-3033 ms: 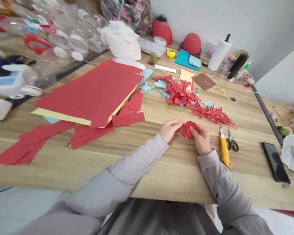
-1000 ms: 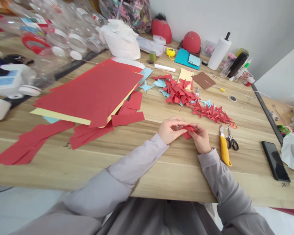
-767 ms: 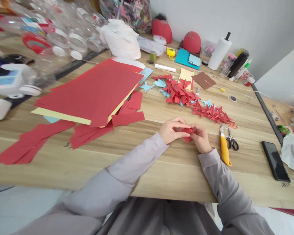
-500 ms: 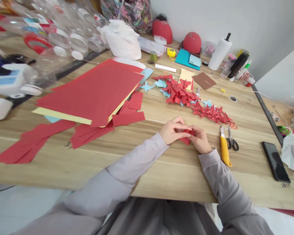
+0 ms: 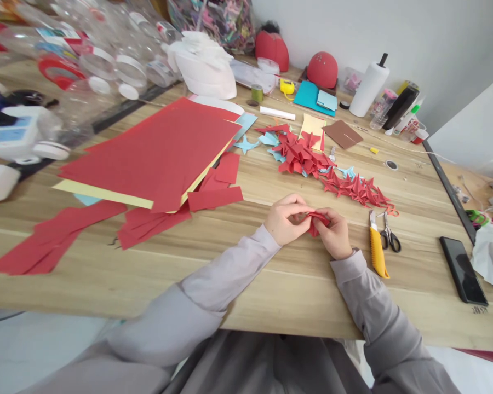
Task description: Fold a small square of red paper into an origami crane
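A small folded red paper (image 5: 313,230) is pinched between my two hands above the wooden table. My left hand (image 5: 288,220) grips its left side with thumb and fingers closed. On its right side, my right hand (image 5: 334,232) holds the paper with thumb and forefinger. Fingers partly cover the paper, so its exact shape is hidden. Behind my hands lie folded red paper stars (image 5: 304,156), with more red stars (image 5: 355,187) in a row to the right. A light blue star (image 5: 246,145) rests left of them.
Large red sheets (image 5: 156,148) and red strips (image 5: 216,198) lie at left. A yellow cutter (image 5: 378,251), scissors (image 5: 389,236) and a phone (image 5: 463,270) are to the right. Clear bottles (image 5: 102,60) crowd the back left.
The red paper has turned slightly and shows less of its surface between my fingers. My left hand's fingers have shifted along its top edge; my right thumb has moved a little up.
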The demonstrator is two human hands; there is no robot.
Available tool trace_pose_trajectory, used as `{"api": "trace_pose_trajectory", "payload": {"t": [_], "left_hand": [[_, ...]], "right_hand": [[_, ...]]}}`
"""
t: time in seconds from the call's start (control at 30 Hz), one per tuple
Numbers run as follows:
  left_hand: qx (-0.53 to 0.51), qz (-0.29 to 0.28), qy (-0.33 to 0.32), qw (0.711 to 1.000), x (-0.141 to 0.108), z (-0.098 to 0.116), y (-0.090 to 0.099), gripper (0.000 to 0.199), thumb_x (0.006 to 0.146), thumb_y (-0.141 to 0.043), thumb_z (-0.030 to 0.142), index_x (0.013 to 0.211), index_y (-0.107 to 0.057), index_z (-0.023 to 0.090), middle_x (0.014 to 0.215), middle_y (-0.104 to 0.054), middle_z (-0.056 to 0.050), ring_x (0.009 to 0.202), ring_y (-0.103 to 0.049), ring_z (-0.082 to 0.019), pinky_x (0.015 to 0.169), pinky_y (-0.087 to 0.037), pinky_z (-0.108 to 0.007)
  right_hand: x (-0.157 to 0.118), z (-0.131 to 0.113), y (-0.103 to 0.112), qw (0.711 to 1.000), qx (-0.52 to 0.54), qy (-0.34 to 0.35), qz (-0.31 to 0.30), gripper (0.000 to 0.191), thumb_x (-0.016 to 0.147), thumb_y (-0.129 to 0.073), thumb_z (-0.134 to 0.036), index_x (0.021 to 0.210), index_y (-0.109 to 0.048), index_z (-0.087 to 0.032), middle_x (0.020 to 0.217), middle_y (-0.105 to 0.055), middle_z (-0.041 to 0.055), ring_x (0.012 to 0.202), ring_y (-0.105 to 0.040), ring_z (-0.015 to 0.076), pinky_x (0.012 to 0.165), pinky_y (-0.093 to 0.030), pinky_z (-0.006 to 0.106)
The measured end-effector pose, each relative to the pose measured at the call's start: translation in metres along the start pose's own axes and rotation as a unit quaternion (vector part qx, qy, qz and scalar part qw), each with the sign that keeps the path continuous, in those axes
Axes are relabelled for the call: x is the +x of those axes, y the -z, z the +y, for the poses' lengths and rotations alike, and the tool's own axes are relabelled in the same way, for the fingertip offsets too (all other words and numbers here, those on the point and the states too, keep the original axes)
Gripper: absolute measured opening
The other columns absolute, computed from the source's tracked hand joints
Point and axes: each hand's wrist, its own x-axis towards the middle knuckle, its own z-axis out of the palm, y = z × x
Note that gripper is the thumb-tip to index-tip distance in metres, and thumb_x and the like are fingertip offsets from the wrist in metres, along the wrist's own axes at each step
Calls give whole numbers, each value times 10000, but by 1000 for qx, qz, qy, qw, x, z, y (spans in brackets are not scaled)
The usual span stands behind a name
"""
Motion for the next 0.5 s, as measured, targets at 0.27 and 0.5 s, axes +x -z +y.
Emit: {"api": "trace_pose_trajectory", "payload": {"t": [0.27, 0.5], "left_hand": [[82, 31, -17, 996, -5, -6, -3, 246, 643, -506, 30, 763, -680, 154, 691, -537, 1, 552, -489, -69, 501, -418, -196], [8, 45, 32, 998, -6, -4, -6, 276, 681, -480, 11, 781, -692, 158, 711, -509, -3, 589, -496, -71, 492, -421, -183]], "right_hand": [[-9, -4, -3, 975, -179, 112, 65, 227, 725, -520, -171, 927, -619, -201, 805, -677, 27, 682, -615, 154, 613, -484, 264], [-9, -3, -4, 957, -240, 140, 86, 201, 748, -520, -192, 930, -605, -207, 800, -680, 21, 636, -607, 145, 607, -484, 259]]}}
